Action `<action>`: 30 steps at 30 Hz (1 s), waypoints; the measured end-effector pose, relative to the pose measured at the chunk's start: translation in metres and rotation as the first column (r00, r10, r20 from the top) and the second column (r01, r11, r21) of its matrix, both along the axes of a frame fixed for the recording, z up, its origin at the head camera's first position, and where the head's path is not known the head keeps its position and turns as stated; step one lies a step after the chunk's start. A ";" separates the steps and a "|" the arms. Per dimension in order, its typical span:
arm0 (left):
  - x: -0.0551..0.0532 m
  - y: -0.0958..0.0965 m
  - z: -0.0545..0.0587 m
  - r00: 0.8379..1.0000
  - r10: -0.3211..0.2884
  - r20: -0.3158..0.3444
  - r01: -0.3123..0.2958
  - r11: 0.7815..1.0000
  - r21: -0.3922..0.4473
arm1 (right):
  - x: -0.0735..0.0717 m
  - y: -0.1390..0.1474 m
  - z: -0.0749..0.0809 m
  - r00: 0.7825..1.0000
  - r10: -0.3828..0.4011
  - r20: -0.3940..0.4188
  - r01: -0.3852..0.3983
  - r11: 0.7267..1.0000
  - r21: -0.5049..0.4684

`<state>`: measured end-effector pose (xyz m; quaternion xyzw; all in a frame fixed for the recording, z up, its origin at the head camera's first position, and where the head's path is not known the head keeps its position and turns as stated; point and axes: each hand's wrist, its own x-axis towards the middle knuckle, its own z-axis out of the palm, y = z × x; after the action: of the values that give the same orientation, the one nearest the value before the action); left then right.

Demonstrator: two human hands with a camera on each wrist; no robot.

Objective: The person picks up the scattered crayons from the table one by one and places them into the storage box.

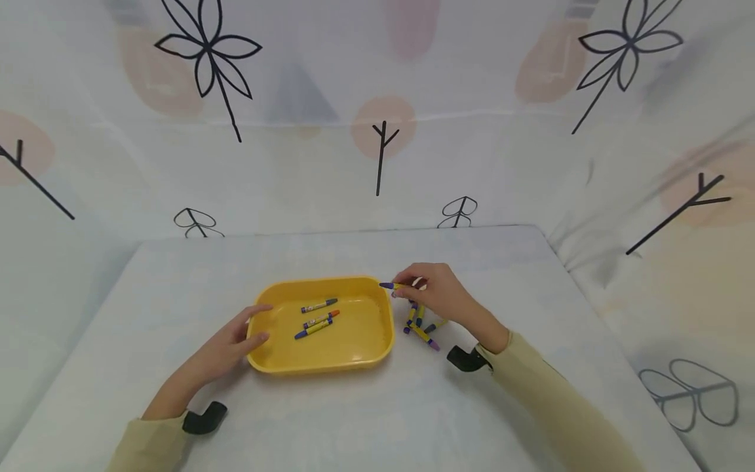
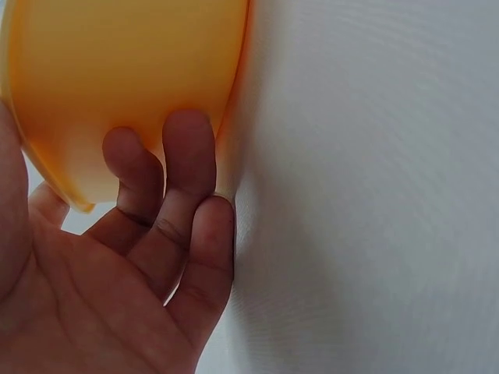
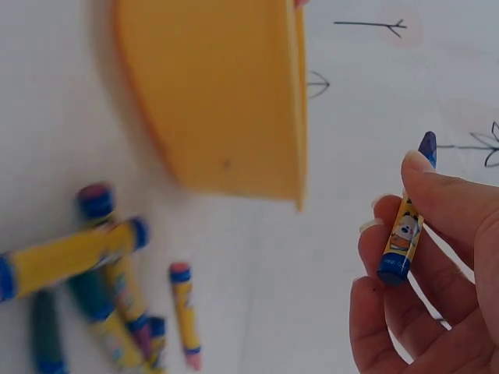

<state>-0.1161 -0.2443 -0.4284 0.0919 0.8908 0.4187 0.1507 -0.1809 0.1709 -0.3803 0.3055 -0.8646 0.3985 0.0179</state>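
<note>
Pinching a crayon (image 3: 404,230) tip-left, our right hand (image 1: 435,286) is basically at the tray's (image 1: 356,337) far-right corner, left hand (image 1: 227,339) gripping its left end.

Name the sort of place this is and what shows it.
Probably a screened-off tabletop work area: a pale table, hangings printed with plant drawings around it, and a yellow tray with crayons inside and beside it.

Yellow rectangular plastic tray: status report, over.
Right hand pinches dark-tipped yellow-wrapped crayon. Left hand grips tray. Three crayons inside. Nothing visibly blocking.
</note>
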 end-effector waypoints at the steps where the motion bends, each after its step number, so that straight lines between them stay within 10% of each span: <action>1: 0.000 0.000 0.000 1.000 0.001 0.000 -0.001 1.000 0.000 | -0.003 -0.006 0.003 1.000 0.007 0.006 -0.007 1.000 -0.002; 18: -0.002 -0.002 -0.001 1.000 -0.007 -0.010 0.007 1.000 -0.002 | -0.034 -0.098 0.006 0.994 0.112 -0.005 -0.112 0.988 -0.109; 30: -0.001 -0.002 -0.003 1.000 0.000 0.004 0.000 1.000 0.009 | -0.035 -0.123 -0.008 0.974 0.165 0.155 -0.158 0.986 -0.059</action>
<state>-0.1168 -0.2465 -0.4310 0.0917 0.8886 0.4229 0.1520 -0.2162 0.0481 -0.3883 0.3412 -0.8262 0.4417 -0.0768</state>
